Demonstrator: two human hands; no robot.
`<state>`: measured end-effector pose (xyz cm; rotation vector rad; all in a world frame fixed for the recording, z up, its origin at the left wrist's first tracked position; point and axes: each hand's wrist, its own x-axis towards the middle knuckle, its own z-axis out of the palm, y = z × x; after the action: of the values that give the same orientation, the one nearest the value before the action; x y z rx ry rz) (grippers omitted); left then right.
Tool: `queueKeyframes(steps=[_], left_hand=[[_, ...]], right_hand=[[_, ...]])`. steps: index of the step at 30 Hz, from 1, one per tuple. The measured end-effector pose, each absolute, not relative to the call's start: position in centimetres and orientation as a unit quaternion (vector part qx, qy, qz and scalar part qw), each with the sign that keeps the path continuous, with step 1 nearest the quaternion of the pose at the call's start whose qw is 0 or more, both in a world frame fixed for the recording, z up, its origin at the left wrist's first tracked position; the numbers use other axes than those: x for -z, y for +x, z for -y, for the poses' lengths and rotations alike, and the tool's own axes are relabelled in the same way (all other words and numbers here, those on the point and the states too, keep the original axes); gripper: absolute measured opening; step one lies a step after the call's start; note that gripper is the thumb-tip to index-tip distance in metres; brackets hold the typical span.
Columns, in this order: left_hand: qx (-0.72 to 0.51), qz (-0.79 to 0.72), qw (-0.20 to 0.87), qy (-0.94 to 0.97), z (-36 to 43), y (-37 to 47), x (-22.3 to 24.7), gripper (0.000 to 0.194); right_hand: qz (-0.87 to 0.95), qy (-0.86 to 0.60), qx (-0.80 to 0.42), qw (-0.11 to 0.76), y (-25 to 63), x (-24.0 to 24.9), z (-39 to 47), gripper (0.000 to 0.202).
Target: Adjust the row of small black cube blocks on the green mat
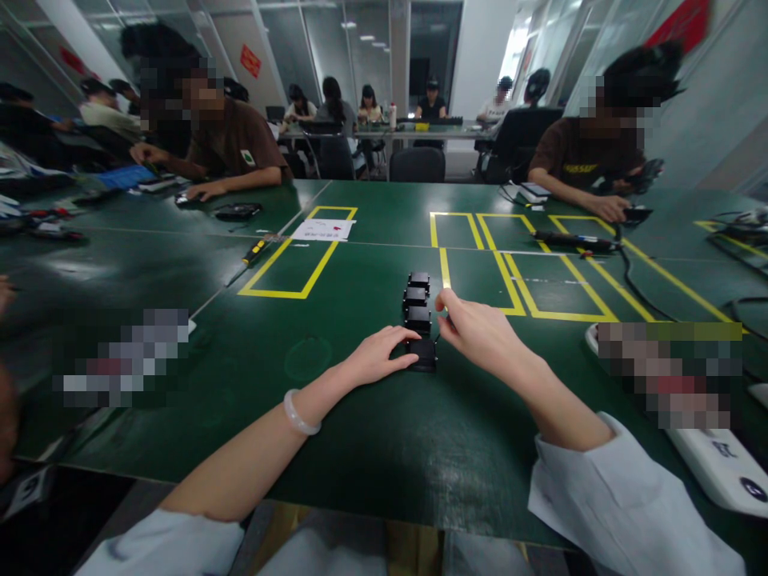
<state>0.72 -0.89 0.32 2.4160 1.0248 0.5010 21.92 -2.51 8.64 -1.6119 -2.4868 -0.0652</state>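
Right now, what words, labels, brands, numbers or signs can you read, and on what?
Nothing reads with certainty.
White paper: print too blurred.
Brown shirt, right: yellow letters blurred.
White bar, right: markings unclear.
Red wall sign: unreadable.
White label, lower left: unclear.
Black blocks: no lettering visible.

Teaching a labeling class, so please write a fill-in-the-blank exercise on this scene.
1. The row of black parts contains ____ pieces.
2. The left hand touches the part at the row's ____ (near/far) end.
3. The bracelet is on the ____ wrist.
4. The tape outlines on the table are ____ in color.

Missing words: four; near; left; yellow.
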Motion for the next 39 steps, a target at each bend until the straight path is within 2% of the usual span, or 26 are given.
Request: queueKeyframes(steps=[39], left_hand=[[-0.183,-0.372,0.231,0.88,0.88,0.68,-0.31,0.034]], right_hand=[[0.836,-0.542,0.017,0.08,21.8,-8.84,2.5,0.02]])
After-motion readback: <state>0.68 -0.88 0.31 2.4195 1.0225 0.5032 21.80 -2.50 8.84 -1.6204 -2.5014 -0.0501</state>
